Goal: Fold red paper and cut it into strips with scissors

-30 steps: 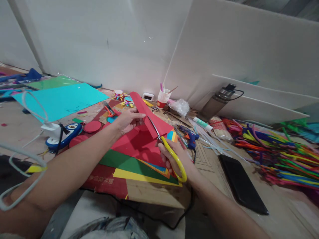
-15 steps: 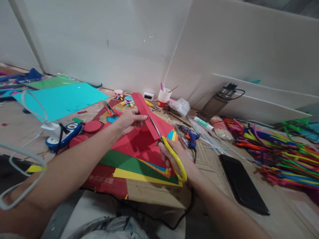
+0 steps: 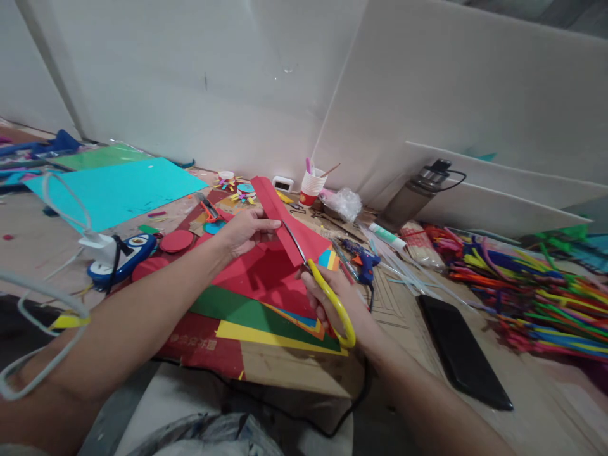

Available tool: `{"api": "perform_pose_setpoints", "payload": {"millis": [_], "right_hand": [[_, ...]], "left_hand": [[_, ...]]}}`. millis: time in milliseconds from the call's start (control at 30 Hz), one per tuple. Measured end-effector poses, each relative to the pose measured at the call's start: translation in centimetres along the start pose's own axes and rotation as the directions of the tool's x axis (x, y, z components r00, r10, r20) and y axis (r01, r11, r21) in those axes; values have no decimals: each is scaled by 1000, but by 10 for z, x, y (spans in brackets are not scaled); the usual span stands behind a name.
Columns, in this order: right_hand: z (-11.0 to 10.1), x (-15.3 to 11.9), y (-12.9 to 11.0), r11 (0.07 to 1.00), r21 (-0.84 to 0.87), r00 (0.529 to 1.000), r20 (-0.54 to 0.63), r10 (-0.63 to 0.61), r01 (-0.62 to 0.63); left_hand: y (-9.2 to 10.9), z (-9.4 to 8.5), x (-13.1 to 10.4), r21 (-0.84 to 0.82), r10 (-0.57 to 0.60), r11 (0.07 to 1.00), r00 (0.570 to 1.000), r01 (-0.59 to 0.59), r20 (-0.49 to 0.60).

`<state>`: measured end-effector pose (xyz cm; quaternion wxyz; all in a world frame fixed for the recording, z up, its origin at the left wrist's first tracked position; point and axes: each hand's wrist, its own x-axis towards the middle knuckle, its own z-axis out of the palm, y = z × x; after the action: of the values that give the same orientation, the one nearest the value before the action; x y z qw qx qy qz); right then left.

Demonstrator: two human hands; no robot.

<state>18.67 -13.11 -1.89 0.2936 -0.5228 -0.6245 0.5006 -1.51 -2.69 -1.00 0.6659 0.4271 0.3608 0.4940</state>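
My left hand pinches a sheet of red paper between thumb and fingers, holding it tilted above the table. In my right hand are scissors with yellow handles; their blades lie along the red paper, pointing up toward my left thumb. Below both hands lies a stack of coloured sheets, with red on top and a green sheet and a yellow sheet showing at the near edge. Red paper discs rest to the left of the stack.
On the right are a black phone, a blue glue gun, a grey bottle and bundled pipe cleaners. Paper cups stand at the back. A utility knife and a turquoise sheet lie left.
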Motion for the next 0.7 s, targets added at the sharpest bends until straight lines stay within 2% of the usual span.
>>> {"api": "perform_pose_setpoints", "payload": {"millis": [200,333,533,700], "right_hand": [[0,0,0,999,7,999,10,34,-34],[-1,0,1,1000,4,1000,14,6,-6],[-3,1,4,999,-41,999,34,-22,24],[-7,1,3,998,-56,998,53,-15,18]], "left_hand": [[3,1,-2,-15,-15,1000,1000,15,-10],[5,-2,-1,-31,2,1000,999,-3,-32],[4,-11,4,10,41,999,999,-41,2],[6,-11,5,39,59,997,998,-60,6]]}}
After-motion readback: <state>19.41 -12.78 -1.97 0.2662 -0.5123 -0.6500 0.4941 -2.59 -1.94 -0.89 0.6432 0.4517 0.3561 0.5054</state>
